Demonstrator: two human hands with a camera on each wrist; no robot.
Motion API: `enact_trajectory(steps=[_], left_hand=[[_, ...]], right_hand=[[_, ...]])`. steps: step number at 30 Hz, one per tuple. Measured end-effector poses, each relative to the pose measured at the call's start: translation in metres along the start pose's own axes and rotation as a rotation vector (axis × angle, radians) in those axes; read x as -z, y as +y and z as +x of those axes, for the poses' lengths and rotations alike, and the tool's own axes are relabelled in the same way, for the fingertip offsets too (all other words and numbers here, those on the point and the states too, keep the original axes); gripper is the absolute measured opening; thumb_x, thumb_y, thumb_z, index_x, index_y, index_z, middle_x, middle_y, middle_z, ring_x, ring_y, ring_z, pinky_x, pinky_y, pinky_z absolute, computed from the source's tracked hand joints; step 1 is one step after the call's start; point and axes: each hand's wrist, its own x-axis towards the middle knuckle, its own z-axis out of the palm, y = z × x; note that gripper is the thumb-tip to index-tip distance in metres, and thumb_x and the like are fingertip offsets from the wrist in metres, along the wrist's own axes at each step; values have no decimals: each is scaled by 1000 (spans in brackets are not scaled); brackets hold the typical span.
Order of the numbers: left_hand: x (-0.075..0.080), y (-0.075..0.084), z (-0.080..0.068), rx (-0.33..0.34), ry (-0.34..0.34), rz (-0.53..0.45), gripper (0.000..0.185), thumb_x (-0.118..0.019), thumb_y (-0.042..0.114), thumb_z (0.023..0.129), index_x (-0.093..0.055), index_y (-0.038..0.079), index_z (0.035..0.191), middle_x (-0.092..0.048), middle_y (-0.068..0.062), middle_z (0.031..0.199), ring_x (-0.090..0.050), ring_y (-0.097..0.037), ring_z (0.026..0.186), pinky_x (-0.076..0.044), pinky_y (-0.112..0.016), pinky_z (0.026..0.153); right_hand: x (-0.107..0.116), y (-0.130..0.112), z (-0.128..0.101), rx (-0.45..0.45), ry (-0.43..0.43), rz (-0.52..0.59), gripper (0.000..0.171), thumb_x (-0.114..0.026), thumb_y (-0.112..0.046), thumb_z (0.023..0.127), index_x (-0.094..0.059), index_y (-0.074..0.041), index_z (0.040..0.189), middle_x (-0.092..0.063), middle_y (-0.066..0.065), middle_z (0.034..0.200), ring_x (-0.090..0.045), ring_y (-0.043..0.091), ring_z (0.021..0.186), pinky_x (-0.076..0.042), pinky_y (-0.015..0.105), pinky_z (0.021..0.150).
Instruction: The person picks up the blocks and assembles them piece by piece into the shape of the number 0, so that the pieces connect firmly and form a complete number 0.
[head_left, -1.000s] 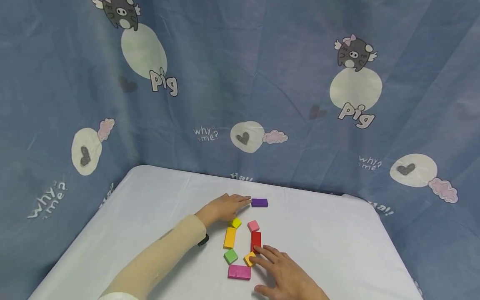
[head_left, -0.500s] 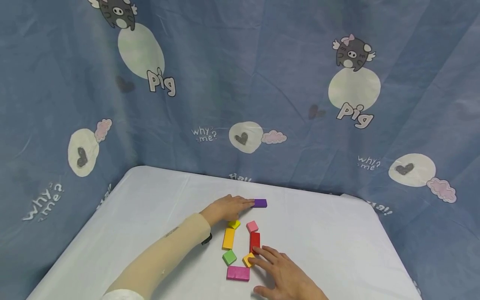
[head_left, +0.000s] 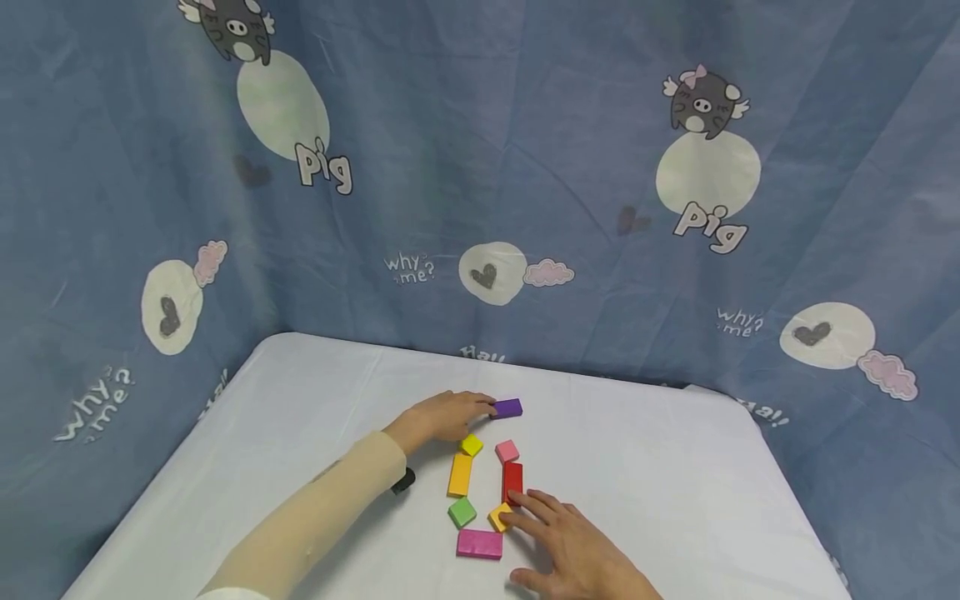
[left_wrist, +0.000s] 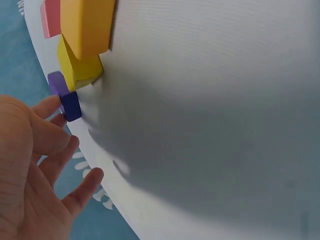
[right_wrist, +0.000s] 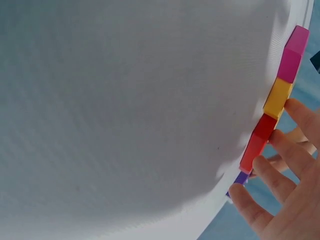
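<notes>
My left hand reaches to the far blocks, its fingertips at the left end of a purple block. In the left wrist view two fingertips meet the end of that block, while the thumb and other fingers stand apart from it. My right hand lies spread near the front, one fingertip on a small orange cube and another at the near end of a red block. A pink cube touches the red block's far end. To the left are a yellow block, a long orange block and a green cube.
A magenta block closes the near end of the block outline. White cloth covers the table, and a blue patterned curtain hangs behind and to the sides. A dark strap piece shows under my left wrist.
The purple block has shifted left and slightly nearer and now lies at a slant, with my left fingertips at its end. My right hand keeps its place on the blocks.
</notes>
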Motion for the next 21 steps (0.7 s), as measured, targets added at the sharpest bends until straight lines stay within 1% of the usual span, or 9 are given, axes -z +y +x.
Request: enact_trajectory(steps=[3, 6, 9, 14, 21], left_hand=[[-1, -2, -4, 7, 13, -62, 46, -58, 7, 92, -59, 20, 136, -46, 1, 147, -40, -21, 136, -31, -54, 110], [-1, -2, -7, 14, 35, -97, 43, -56, 5, 91, -62, 19, 131, -49, 0, 144, -42, -21, 135, -30, -53, 110], [-3, -1, -9, 8, 50, -107, 44, -56, 5, 92, -61, 20, 133, -49, 0, 145, -41, -21, 135, -30, -53, 110], [-7, 2, -11, -5, 35, -88, 49, -57, 9, 92, -56, 22, 140, -44, 0, 149, -39, -22, 137, -30, -54, 110], [-6, 3, -12, 13, 51, -98, 41, -57, 9, 93, -63, 21, 132, -50, 3, 144, -42, -20, 135, -29, -53, 111]], right_hand=[[0, 0, 0, -9, -4, -3, 69, -49, -70, 87, -41, -38, 147, -37, -4, 154, -37, 30, 136, -39, 69, 94], [0, -1, 1, -14, -7, -5, 69, -49, -70, 86, -42, -38, 147, -37, -4, 154, -37, 30, 136, -39, 68, 94], [0, 0, 1, -15, -8, -1, 69, -49, -70, 86, -42, -38, 147, -37, -4, 154, -37, 30, 136, -39, 68, 94], [-2, 0, 2, -12, -17, 13, 68, -50, -70, 87, -41, -38, 147, -36, -4, 154, -37, 30, 136, -39, 69, 93], [-2, 0, 2, -25, -22, 7, 69, -49, -71, 86, -42, -39, 146, -37, -4, 154, -37, 30, 136, -38, 69, 94]])
